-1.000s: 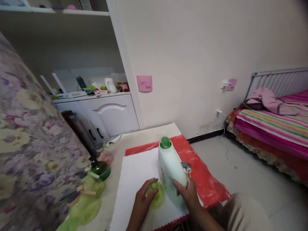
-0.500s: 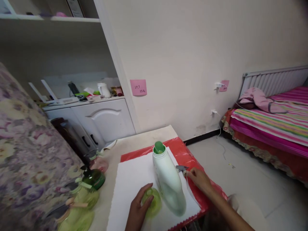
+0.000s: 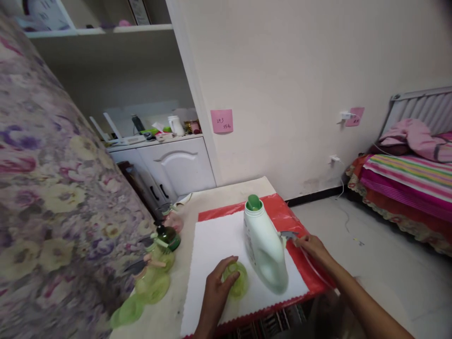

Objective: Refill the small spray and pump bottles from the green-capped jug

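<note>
A sheet (image 3: 212, 245) lies on a plastic cover (image 3: 280, 212), itself spread over the counter (image 3: 240, 190). On the sheet, the large bottle (image 3: 268, 252) sits right of the small bottle (image 3: 239, 286), around whose top lies the left hand (image 3: 219, 285). Right of the large bottle, the spray head (image 3: 288, 234) is at the fingertips of the right hand (image 3: 314, 247). Along the counter's left side, spray bottles (image 3: 153, 285) stand nearer than the pump bottle (image 3: 170, 237); left of these hangs the curtain (image 3: 63, 207). Behind the counter: the wall (image 3: 282, 94); at rear left, the cabinet (image 3: 181, 167), bearing a jug (image 3: 175, 125); at far right, across the floor (image 3: 318, 221), the bed (image 3: 406, 183).
</note>
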A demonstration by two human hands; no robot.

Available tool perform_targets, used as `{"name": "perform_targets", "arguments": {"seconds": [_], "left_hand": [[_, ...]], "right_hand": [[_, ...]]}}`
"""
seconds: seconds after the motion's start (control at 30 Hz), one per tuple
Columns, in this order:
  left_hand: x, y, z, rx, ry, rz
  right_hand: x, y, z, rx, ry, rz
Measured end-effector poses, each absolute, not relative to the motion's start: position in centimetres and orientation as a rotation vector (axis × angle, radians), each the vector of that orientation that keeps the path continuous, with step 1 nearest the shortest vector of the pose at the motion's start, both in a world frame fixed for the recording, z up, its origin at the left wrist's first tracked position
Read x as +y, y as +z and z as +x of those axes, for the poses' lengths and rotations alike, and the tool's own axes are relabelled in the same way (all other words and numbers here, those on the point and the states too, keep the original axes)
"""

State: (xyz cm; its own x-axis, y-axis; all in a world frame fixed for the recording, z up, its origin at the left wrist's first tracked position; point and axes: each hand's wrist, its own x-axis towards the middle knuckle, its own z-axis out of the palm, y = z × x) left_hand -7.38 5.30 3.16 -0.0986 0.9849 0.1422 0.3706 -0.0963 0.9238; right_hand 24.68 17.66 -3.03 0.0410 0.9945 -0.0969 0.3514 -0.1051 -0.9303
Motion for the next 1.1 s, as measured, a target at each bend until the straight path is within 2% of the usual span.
{"name": "perform_targets", "arguments": {"seconds": [0.17,0.33,0.47,0.6,0.83,1.1], "left_hand": [[4.1,2.5,-9.0,1.549,1.189,1.534],[3.7,1.7,-9.6,1.564,1.209,1.532],[3.4,1.1,-9.6,1.551,1.234,1.517],[3.3,0.2,-9.8,1.496,1.293,1.500],[3.2,-0.1,-9.7,1.441,1.326,1.450],[3.0,-0.2,-9.7,1.448,1.298,1.425]], "right_hand": [[14.4,0.4,27.0,-1.199,1.282,-1.385],[10.5,6.6,27.4,-1.106,1.369,-1.193],[7.7,11.7,23.8,-1.087,1.449,-0.949],[6.0,14.5,17.3,-1.252,1.331,-0.826],[6.7,13.8,7.9,-1.346,1.155,-0.736],[8.1,10.0,5.1,-1.360,1.146,-0.745]]}}
